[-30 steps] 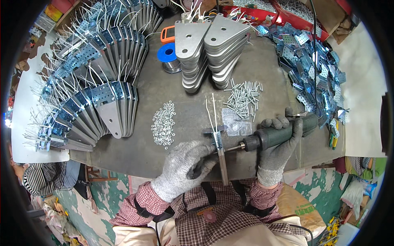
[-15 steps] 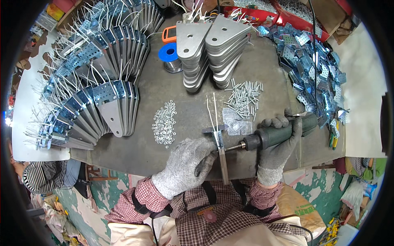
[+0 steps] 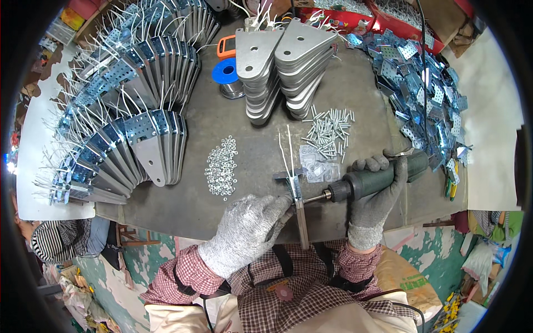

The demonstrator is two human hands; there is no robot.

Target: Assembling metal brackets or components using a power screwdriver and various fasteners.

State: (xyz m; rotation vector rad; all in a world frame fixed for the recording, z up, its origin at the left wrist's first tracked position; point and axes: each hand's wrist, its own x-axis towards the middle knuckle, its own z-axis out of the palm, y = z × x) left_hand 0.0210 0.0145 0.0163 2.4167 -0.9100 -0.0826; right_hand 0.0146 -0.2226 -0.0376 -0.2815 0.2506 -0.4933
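Observation:
A grey metal plate with a perforated blue-silver bracket (image 3: 296,188) stands edge-on at the table's near edge, two white wires (image 3: 286,149) rising from it. My gloved left hand (image 3: 247,230) is closed, its fingertips pressed at the plate's left face; whatever they pinch is hidden. On the other side, my gloved right hand (image 3: 375,205) wraps round a dark green electric screwdriver (image 3: 369,183). Its bit (image 3: 317,198) points left and reaches the plate opposite my left fingertips. A dark bar (image 3: 286,175) lies across behind the bracket.
Nuts (image 3: 221,169) lie left of centre; screws (image 3: 330,130) and clear plastic pieces (image 3: 320,166) lie right. Stacked grey plates (image 3: 258,61) and a blue solder spool (image 3: 226,71) stand behind. Wired assemblies (image 3: 150,144) fill the left, loose brackets (image 3: 422,94) the right. A cable (image 3: 425,72) hangs there.
My left hand has turned slightly, its knuckles shifting left and the thumb side closing up under the fingers. My right hand and the screwdriver have stayed almost still.

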